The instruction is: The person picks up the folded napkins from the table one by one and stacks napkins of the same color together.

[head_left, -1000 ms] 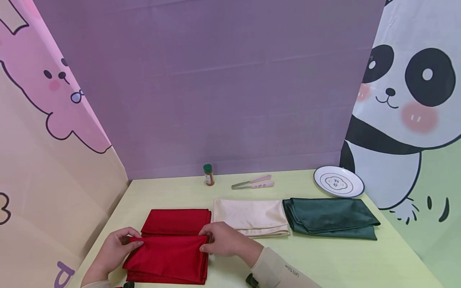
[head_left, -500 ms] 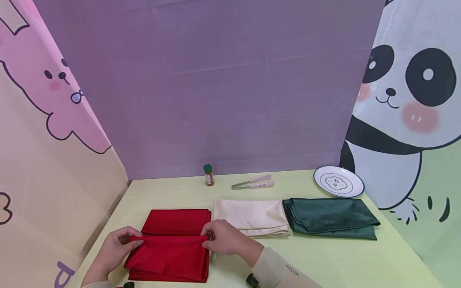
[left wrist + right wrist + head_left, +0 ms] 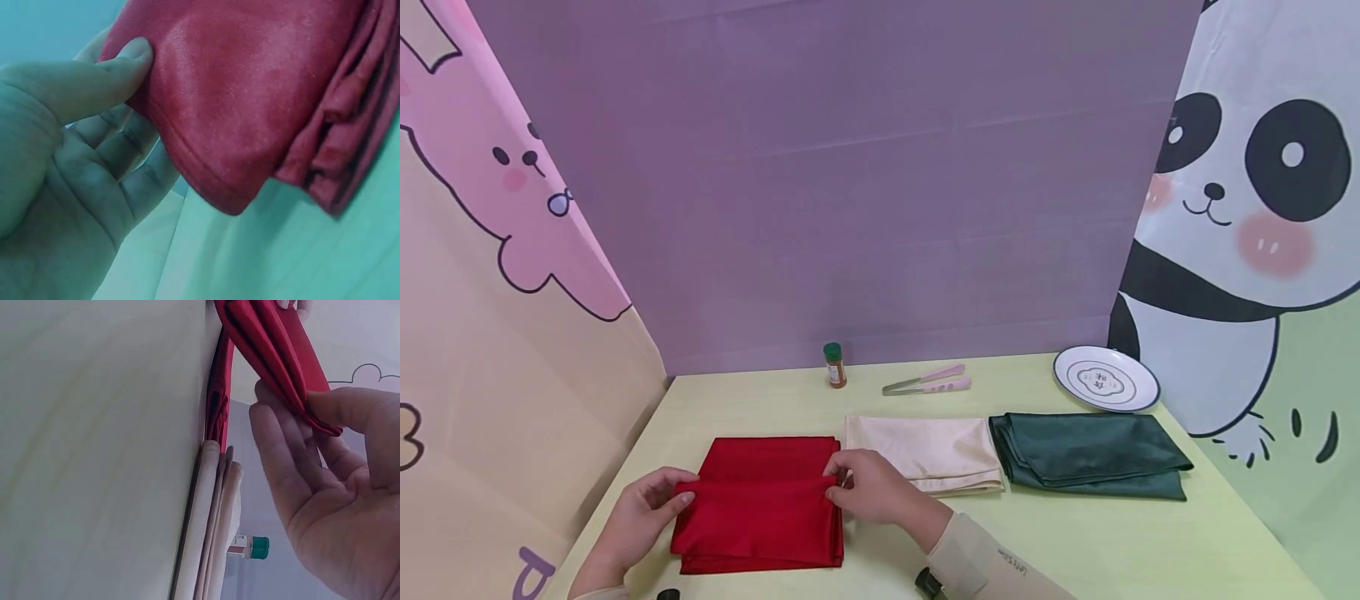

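Observation:
My left hand (image 3: pixel 638 518) pinches the far left corner of a folded red cloth (image 3: pixel 760 527) between thumb and fingers. At its far right corner, my right hand (image 3: pixel 880 493) pinches the same cloth. In the right wrist view the layered red cloth (image 3: pixel 275 353) hangs off the table surface, at least on that side. Behind it lies a second folded red cloth (image 3: pixel 767 456), its near part covered by the held one. In the left wrist view the thumb presses on top of the cloth (image 3: pixel 231 81), and the layered folds show at its side.
A folded cream cloth (image 3: pixel 921 446) and a folded dark green cloth (image 3: pixel 1090 450) lie to the right. Farther back are a green-capped spice jar (image 3: pixel 834 365), pink-handled tongs (image 3: pixel 925 382) and a white plate (image 3: pixel 1105 379). Printed curtains stand around the table (image 3: pixel 1075 542).
Both hands have carried the front red cloth away from me and slightly right. It now overlaps the near part of the rear red cloth more. The other things have not moved.

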A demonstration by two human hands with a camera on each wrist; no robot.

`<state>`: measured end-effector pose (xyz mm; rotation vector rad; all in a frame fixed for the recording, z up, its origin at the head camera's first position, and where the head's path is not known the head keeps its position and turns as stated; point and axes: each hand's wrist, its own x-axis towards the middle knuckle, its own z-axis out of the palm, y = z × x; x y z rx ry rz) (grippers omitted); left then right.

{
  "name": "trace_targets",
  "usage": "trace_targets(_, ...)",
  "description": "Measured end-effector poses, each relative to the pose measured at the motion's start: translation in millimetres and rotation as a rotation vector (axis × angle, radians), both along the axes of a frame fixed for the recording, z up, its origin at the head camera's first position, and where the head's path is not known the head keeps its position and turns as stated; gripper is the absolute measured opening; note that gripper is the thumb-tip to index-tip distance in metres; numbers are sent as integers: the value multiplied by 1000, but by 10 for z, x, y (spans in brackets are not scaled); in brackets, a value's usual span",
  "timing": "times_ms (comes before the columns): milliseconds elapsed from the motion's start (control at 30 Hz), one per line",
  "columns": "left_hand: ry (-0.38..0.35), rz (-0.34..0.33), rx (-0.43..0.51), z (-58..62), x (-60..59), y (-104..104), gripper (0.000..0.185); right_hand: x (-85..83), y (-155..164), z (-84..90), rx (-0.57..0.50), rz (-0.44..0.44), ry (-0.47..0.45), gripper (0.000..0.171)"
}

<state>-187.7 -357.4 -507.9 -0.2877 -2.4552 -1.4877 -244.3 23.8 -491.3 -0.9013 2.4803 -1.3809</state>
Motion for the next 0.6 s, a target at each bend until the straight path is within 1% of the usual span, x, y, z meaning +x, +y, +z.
trace_targets(133,-7,2,25,8,5,15,28,-8,-8,-9,-37,-17,-10,10)
trace_targets(267,-23,-21,71,-12,-8,28,30,-23,-18,-17,-92,-41,-18,21)
trace_targets(367,1,-36,83,-19,-29,40,30,-43,-28,-20,-141,-55,-1,29)
trace_targets(433,28,-43,81,-7,-32,56,29,-48,-32,-16,-171,-58,7,31)
trace_targets(533,58,-40,82,20,-25,83,24,-44,-33,-6,-205,-59,-1,28)
trace_targets(600,67,-25,84,28,-16,96,17,-36,-32,-1,-223,-59,-10,25)
